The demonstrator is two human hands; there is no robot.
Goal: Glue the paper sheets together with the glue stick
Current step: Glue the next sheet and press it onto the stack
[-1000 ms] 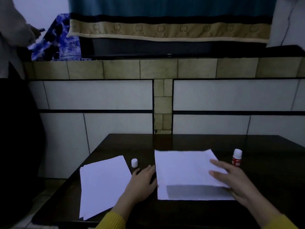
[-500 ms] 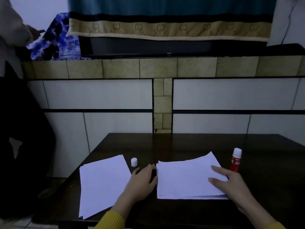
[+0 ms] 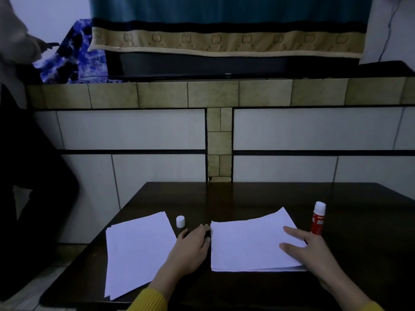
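A stack of white paper sheets (image 3: pixel 249 243) lies on the dark table (image 3: pixel 247 196), its top sheet down on the ones beneath. My right hand (image 3: pixel 312 250) rests flat on the stack's right side, fingers spread. My left hand (image 3: pixel 193 248) lies on the table at the stack's left edge, fingertips touching it. A red glue stick (image 3: pixel 317 218) stands upright, uncapped, just right of the stack. Its white cap (image 3: pixel 180 221) stands between the stack and a second pile of white sheets (image 3: pixel 137 252) on the left.
A tiled wall and ledge (image 3: pixel 220 93) rise right behind the table. A person in dark trousers (image 3: pixel 29 176) stands at the far left, beside the table's left edge. A cloth-covered dark object (image 3: pixel 224 41) sits on the ledge.
The lifted top sheet has come down flat onto the stack, hiding the grey strip along its near edge. My right hand has stayed on the sheet; my left hand has hardly moved.
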